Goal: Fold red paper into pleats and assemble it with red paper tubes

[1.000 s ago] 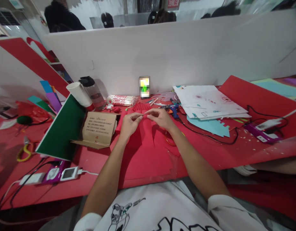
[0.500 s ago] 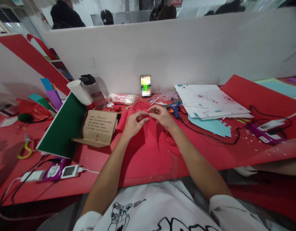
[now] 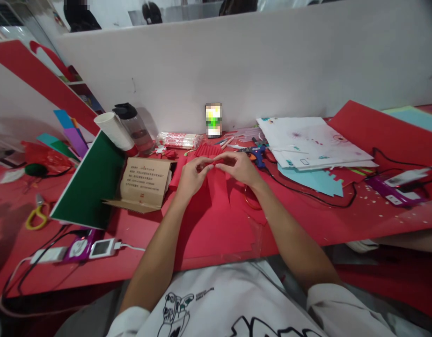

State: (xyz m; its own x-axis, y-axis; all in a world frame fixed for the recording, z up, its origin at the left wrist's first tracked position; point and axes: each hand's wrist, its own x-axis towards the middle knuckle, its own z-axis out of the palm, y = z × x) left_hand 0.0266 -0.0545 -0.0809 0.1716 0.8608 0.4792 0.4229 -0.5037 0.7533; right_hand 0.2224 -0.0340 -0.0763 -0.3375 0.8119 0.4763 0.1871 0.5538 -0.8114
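Observation:
A long sheet of red paper (image 3: 216, 210) lies on the red table in front of me, its far end pleated into narrow folds (image 3: 207, 150). My left hand (image 3: 189, 175) pinches the paper's far edge between thumb and fingers. My right hand (image 3: 240, 167) pinches the same edge just to the right, fingertips almost meeting the left hand's. Both forearms rest over the sheet.
A brown cardboard box (image 3: 143, 183) and a green board (image 3: 91, 185) lie left. Behind stand a paper cup (image 3: 113, 131), a bottle (image 3: 135, 128) and a phone (image 3: 213, 120). A blue glue gun (image 3: 257, 153), white sheets (image 3: 307, 142), cables and yellow scissors (image 3: 35, 213) surround them.
Both hands have drawn closer together on the paper's far edge and shifted slightly away from me. The camera has tilted down a little.

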